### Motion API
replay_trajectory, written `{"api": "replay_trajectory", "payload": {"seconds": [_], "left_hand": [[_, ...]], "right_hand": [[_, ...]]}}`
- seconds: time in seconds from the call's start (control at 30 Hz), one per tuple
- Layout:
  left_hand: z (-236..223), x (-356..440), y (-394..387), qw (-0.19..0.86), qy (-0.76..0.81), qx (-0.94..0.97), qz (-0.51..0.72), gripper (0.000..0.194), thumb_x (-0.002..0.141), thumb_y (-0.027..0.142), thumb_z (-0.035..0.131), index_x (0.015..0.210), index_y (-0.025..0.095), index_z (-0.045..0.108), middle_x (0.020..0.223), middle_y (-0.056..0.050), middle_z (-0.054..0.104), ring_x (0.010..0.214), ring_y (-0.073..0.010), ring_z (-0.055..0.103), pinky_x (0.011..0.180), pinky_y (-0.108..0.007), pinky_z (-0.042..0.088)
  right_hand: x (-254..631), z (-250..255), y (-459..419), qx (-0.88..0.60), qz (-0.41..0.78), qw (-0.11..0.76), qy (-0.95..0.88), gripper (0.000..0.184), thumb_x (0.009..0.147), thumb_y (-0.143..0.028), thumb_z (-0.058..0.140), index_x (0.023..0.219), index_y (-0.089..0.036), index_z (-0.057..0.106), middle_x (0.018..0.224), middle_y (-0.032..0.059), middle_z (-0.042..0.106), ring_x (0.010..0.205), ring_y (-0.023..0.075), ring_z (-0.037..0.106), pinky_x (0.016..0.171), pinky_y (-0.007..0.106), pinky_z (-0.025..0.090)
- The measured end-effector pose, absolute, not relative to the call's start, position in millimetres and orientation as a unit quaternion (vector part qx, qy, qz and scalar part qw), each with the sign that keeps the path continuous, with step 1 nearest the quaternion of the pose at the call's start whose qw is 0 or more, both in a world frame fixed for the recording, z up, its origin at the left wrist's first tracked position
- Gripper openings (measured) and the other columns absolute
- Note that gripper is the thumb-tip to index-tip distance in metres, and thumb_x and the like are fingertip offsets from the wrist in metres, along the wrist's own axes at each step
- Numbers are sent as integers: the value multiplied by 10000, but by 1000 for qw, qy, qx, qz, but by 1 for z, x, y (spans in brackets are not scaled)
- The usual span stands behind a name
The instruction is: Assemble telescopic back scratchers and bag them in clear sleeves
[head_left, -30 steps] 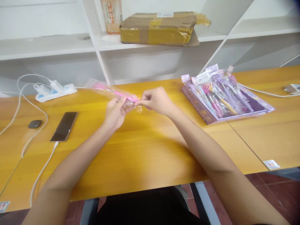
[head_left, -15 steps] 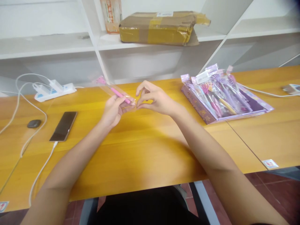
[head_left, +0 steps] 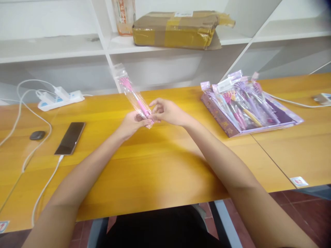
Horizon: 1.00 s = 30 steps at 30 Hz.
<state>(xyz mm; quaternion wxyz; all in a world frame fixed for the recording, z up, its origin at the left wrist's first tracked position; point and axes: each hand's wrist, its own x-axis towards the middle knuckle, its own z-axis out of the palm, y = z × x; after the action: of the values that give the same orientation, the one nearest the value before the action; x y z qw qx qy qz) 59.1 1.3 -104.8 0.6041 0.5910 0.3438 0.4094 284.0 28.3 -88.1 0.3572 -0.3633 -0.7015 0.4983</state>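
Above the middle of the yellow wooden table [head_left: 155, 172], both hands meet on a pink pen in a clear plastic sleeve [head_left: 133, 94]. The sleeve tilts up and to the left, its pink top near the shelf. My left hand [head_left: 133, 122] grips the sleeve's lower end from the left. My right hand [head_left: 167, 112] pinches the same end from the right, fingers pressed together. The pen's tip is hidden between the fingers.
A purple tray of several wrapped pens [head_left: 245, 106] lies to the right. At left lie a dark phone [head_left: 70, 138] on a white cable, a small black object [head_left: 37, 135] and a white power strip [head_left: 60, 98]. A taped cardboard parcel [head_left: 178, 29] rests on the white shelf.
The sleeved pen has swung from lying low toward the left to standing steeply upright. My right hand opened briefly, then closed again on the sleeve's lower end.
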Motion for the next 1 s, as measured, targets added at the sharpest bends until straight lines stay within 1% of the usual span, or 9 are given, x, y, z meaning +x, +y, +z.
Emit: {"api": "replay_trajectory", "payload": {"seconds": [0.3, 0.4, 0.5, 0.57, 0.67, 0.77, 0.83, 0.9, 1.0], "left_hand": [[-126, 46, 20, 592, 382, 619, 348, 542, 817, 610, 947, 1014, 149, 743, 871, -82, 786, 721, -186, 723, 634, -288, 558], [-138, 36, 35, 577, 415, 538, 454, 534, 825, 618, 927, 1037, 178, 711, 875, -33, 746, 730, -153, 708, 660, -263, 570], [-148, 25, 46, 551, 440, 496, 507, 424, 794, 447, 958, 984, 177, 693, 803, 1, 701, 691, -122, 663, 651, -236, 548], [-154, 21, 50, 548, 456, 496, 495, 376, 773, 345, 949, 984, 170, 691, 765, 6, 695, 672, -122, 653, 638, -233, 537], [-162, 21, 49, 560, 466, 490, 479, 359, 771, 272, 916, 1015, 176, 671, 816, -8, 724, 741, -149, 704, 672, -251, 563], [-169, 26, 48, 557, 474, 484, 481, 400, 746, 200, 901, 1053, 199, 645, 1003, -26, 766, 829, -159, 742, 737, -277, 599], [-173, 28, 49, 548, 482, 486, 481, 408, 734, 171, 889, 1051, 204, 635, 1077, -29, 766, 828, -151, 743, 749, -284, 607], [-175, 28, 50, 546, 486, 484, 481, 403, 745, 184, 877, 1052, 209, 618, 1033, -13, 752, 777, -151, 739, 720, -294, 608], [-177, 27, 51, 546, 483, 486, 483, 399, 785, 245, 871, 1075, 215, 599, 907, 20, 727, 725, -165, 740, 673, -291, 594]], "right_hand": [[284, -117, 38, -322, 658, 285, -618, 579, 647, -511, 1084, 795, -158, 649, 733, 26, 766, 628, 101, 667, 612, 226, 567], [275, -121, 25, -230, 705, 104, -663, 569, 711, -583, 1035, 887, -139, 726, 868, 60, 816, 749, 134, 738, 711, 254, 618], [260, -117, 6, -177, 711, -114, -671, 635, 681, -633, 1029, 993, -142, 776, 981, 86, 839, 843, 183, 787, 782, 299, 650], [254, -109, -3, -236, 664, -149, -693, 656, 635, -651, 1041, 953, -151, 759, 915, 73, 828, 817, 209, 795, 752, 312, 643], [262, -91, -1, -378, 482, -148, -776, 496, 765, -576, 1000, 886, -165, 751, 824, 65, 801, 793, 246, 794, 722, 328, 599], [293, -74, 15, -503, 225, -147, -821, 320, 851, -403, 961, 1011, -162, 824, 1041, 126, 833, 985, 315, 802, 800, 355, 576], [319, -69, 30, -568, 102, -165, -800, 401, 807, -337, 982, 1139, -158, 846, 1241, 173, 810, 1152, 369, 772, 861, 371, 580], [343, -71, 45, -609, 60, -212, -762, 474, 769, -341, 1000, 1179, -151, 859, 1297, 200, 791, 1204, 396, 754, 888, 389, 590], [363, -82, 61, -620, 75, -281, -729, 439, 747, -384, 1011, 1097, -149, 888, 1183, 195, 818, 1116, 389, 776, 873, 400, 595]]}}
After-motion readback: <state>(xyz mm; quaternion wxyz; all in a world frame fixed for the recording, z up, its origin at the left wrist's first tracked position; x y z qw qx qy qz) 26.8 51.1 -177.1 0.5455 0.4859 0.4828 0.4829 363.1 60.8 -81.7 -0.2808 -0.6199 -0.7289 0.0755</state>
